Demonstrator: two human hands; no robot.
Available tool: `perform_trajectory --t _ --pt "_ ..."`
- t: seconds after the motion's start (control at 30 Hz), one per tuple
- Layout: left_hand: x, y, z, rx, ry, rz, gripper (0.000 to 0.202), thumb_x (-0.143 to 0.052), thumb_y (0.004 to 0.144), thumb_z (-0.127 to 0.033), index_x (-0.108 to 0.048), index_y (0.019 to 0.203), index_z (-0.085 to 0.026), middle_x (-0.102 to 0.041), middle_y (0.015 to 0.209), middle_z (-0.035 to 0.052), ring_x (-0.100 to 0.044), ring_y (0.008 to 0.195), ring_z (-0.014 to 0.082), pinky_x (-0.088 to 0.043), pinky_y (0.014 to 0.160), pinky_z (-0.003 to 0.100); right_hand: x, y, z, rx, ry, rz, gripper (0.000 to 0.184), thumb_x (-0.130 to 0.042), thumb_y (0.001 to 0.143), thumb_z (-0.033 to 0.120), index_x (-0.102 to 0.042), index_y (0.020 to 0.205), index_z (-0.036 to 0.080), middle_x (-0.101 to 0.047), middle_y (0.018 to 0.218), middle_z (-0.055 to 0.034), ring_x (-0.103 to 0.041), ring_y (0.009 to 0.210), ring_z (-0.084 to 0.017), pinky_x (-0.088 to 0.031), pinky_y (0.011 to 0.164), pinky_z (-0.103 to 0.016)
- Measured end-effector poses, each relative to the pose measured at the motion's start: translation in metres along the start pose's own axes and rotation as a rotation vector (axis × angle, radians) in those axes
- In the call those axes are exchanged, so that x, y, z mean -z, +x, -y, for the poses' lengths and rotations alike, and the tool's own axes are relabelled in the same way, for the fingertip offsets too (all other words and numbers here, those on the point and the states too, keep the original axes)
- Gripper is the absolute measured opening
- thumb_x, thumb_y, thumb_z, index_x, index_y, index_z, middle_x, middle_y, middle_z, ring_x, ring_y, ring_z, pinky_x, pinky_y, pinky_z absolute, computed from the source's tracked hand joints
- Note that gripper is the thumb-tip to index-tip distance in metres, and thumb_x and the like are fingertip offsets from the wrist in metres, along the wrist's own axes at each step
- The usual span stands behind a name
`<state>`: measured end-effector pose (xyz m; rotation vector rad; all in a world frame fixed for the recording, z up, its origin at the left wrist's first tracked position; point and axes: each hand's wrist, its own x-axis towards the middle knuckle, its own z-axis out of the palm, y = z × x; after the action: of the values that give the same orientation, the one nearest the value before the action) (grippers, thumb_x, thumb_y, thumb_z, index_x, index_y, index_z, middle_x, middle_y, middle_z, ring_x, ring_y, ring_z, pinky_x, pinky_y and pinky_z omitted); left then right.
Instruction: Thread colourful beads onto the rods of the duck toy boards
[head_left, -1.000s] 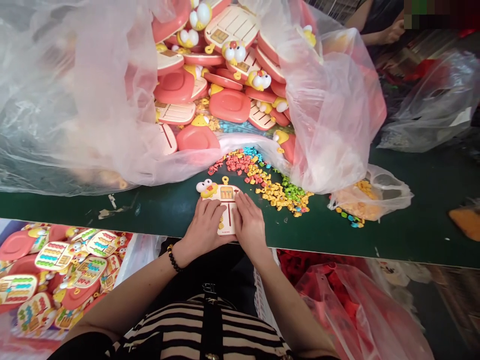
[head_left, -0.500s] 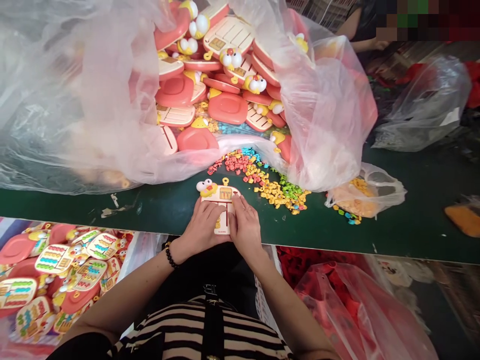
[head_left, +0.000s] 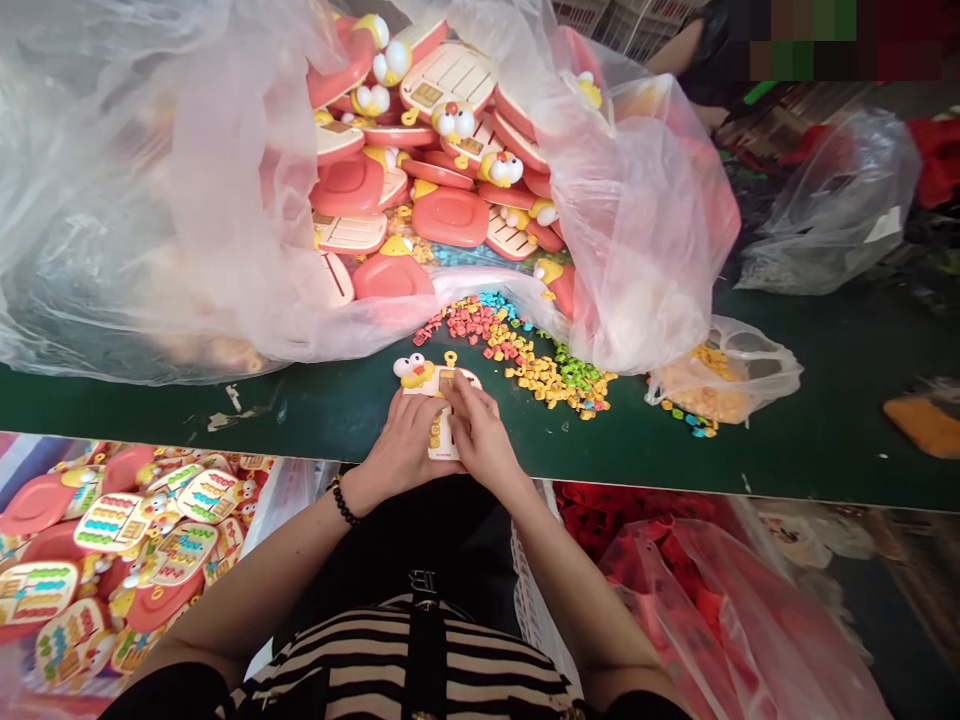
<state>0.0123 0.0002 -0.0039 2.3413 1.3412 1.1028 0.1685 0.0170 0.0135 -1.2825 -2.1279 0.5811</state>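
A cream toy board [head_left: 442,452] with a bug-eyed yellow character head at its upper left corner and a yellow ring on top is held just over the table's near edge. My left hand [head_left: 401,435] is closed around its left side, thumb across the front beside a few yellow beads in a slot. My right hand [head_left: 484,435] is at the right side, its bent fingers on the board's face near the tan window; whether a bead is under the fingertips is hidden. Beyond the board lie small loose beads [head_left: 559,385] in red, yellow, green and blue.
A large clear plastic bag [head_left: 225,200] spills out red-backed boards [head_left: 450,217]. A small bag [head_left: 731,385] of orange-yellow pieces lies right on the green table [head_left: 817,430]. Boards with coloured beads [head_left: 112,520] fill a container lower left. Red material in plastic [head_left: 712,600] sits lower right.
My right hand's fingers have shifted from the board's right edge up and inward over its face. My left hand keeps its hold. The view has moved slightly.
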Motion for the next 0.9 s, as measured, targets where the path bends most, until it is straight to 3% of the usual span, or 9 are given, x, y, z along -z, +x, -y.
perform_trajectory --t 0.1,0.23,0.3,0.4,0.47,0.57,0.73,0.9 --pt "0.000 -0.001 0.000 0.000 0.008 -0.015 0.078 -0.079 0.063 -0.052 -0.040 0.122 -0.019 -0.056 0.111 0.0119 -0.055 0.105 0.0293 -0.042 0.097 0.048 0.003 0.002 0.003 -0.041 0.092 -0.035 0.061 -0.043 0.090 0.017 -0.027 0.149 0.023 -0.063 0.129 -0.0057 -0.048 0.131 -0.022 -0.041 0.108 -0.045" --pt "0.001 -0.002 -0.002 -0.012 0.035 -0.015 0.089 -0.076 0.067 -0.054 -0.033 0.135 -0.016 -0.049 0.128 0.0184 -0.046 0.122 0.0329 -0.038 0.103 0.049 0.007 0.003 0.000 -0.016 0.131 -0.032 0.054 -0.045 0.085 0.011 -0.048 0.137 0.024 -0.066 0.125 -0.0048 -0.056 0.121 -0.020 -0.047 0.103 -0.041" --pt "0.001 -0.002 -0.003 -0.007 0.063 0.043 0.091 -0.076 0.068 -0.053 -0.032 0.138 -0.015 -0.048 0.134 0.0186 -0.040 0.128 0.0349 -0.033 0.107 0.051 0.020 0.011 -0.012 -0.029 0.159 -0.037 0.048 -0.045 0.082 0.011 -0.058 0.127 0.024 -0.070 0.116 -0.0026 -0.062 0.114 -0.019 -0.050 0.099 -0.037" --pt "0.001 -0.001 -0.005 -0.003 0.113 0.120 0.080 -0.074 0.069 -0.053 -0.044 0.132 -0.015 -0.054 0.129 0.0161 -0.041 0.126 0.0357 -0.029 0.109 0.054 0.051 0.039 -0.043 -0.136 0.054 -0.217 0.041 -0.041 0.080 0.009 -0.068 0.108 0.022 -0.072 0.110 -0.0023 -0.066 0.107 -0.018 -0.050 0.099 -0.037" --pt "0.001 -0.001 -0.007 0.001 0.134 0.143 0.072 -0.073 0.070 -0.053 -0.051 0.126 -0.015 -0.056 0.125 0.0152 -0.044 0.122 0.0347 -0.029 0.109 0.055 0.070 0.065 -0.066 -0.257 -0.090 -0.288 0.042 -0.039 0.079 0.008 -0.069 0.107 0.018 -0.075 0.101 -0.0053 -0.069 0.100 -0.021 -0.052 0.095 -0.040" --pt "0.001 0.000 -0.009 0.022 0.149 0.150 0.066 -0.071 0.071 -0.054 -0.053 0.122 -0.016 -0.056 0.124 0.0150 -0.046 0.120 0.0338 -0.030 0.109 0.054 0.080 0.105 -0.091 -0.287 -0.291 -0.138 0.041 -0.041 0.080 0.008 -0.071 0.107 0.014 -0.074 0.105 -0.0099 -0.068 0.101 -0.026 -0.050 0.097 -0.045" --pt "-0.001 0.001 -0.010 0.032 0.167 0.133 0.063 -0.073 0.068 -0.052 -0.055 0.118 -0.019 -0.056 0.125 0.0154 -0.047 0.120 0.0338 -0.032 0.107 0.055 0.066 0.158 -0.104 -0.012 -0.369 0.070 0.056 -0.042 0.071 -0.002 -0.065 0.120 0.015 -0.063 0.129 -0.0080 -0.057 0.120 -0.024 -0.042 0.107 -0.042" --pt "-0.001 0.001 -0.009 0.041 0.165 0.125 0.065 -0.075 0.067 -0.052 -0.054 0.120 -0.020 -0.055 0.127 0.0147 -0.047 0.122 0.0338 -0.032 0.108 0.056 0.066 0.167 -0.101 0.110 -0.430 0.234 0.056 -0.050 0.066 -0.001 -0.065 0.118 0.014 -0.065 0.125 -0.0104 -0.056 0.120 -0.028 -0.041 0.106 -0.048"
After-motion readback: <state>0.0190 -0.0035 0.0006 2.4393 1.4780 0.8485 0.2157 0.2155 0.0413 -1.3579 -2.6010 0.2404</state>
